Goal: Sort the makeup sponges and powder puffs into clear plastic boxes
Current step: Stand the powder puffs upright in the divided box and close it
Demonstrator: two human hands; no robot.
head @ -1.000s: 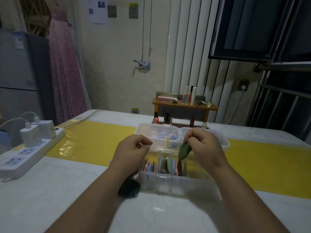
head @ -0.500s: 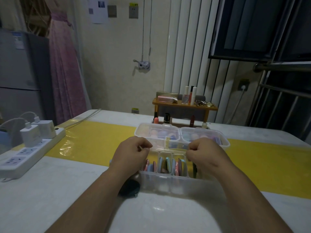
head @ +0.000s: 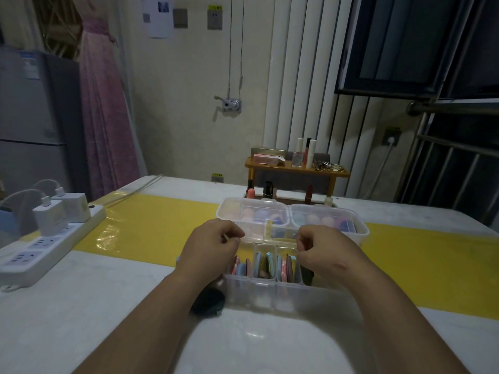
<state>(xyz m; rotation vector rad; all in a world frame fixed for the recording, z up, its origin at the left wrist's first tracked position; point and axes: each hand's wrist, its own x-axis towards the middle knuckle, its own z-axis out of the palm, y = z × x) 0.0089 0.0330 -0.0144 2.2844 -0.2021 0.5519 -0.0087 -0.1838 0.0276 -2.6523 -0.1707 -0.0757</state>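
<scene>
– White tabletop crossed by a yellow strip recorded under dim light. Noted white power strip with chargers at far left and small wooden shelf of cosmetics behind. Located the task items?

– Located. Found flat round powder puffs in pink, blue and teal standing on edge in the compartments of the near clear plastic divided box. Counted two more clear lidded boxes of pastel sponges just behind it; could not separate touching from just apart. Spotted one dark green round puff lying on the table just beside the near box's left wall, partly under the left forearm.

– Checked hands?

– Checked. Saw left hand at the far left corner of the near box, fingers curled tight, thumb against forefinger, a thin pale edge at the pinch. Saw right hand curled likewise at the far right corner. Suspected a hold on a clear lid or rim; could not confirm through the transparent plastic.

– Judged the step?

– Judged as closing or squaring up the near box, the green puff not yet sorted. Advised moving both corners together and evenly, keeping upright puffs below the rim to avoid catching, and steadying the box against sliding on the slick tabletop. Advised slotting the green puff in first if meant for this box.
</scene>
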